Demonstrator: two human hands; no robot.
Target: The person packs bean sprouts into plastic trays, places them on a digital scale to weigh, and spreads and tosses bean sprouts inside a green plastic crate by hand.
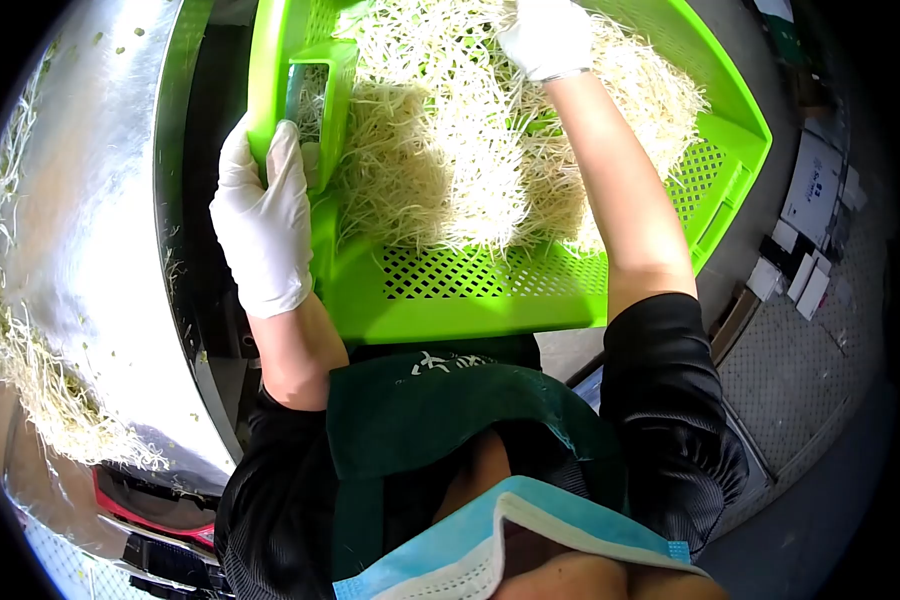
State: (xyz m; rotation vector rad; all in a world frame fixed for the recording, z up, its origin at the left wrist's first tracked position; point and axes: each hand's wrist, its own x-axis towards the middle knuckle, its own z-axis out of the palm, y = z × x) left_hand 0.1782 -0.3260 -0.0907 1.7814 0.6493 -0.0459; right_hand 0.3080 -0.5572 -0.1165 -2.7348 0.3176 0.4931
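A bright green plastic crate (470,318) with perforated walls stands in front of me, holding a thick heap of pale bean sprouts (440,170). My left hand (265,215), in a white glove, is closed around the crate's left rim by the handle opening, thumb on top. At the top edge of the view, my gloved right hand (547,42) reaches down among the sprouts. Its fingers are partly cut off by the frame and partly lost against the sprouts, so their grip does not show clearly.
On the left is a shiny metal table (110,200), with loose sprouts (45,390) strewn along its far edge. A red-edged container (155,505) sits below it. White boxes (812,190) and cardboard lie on the floor at right.
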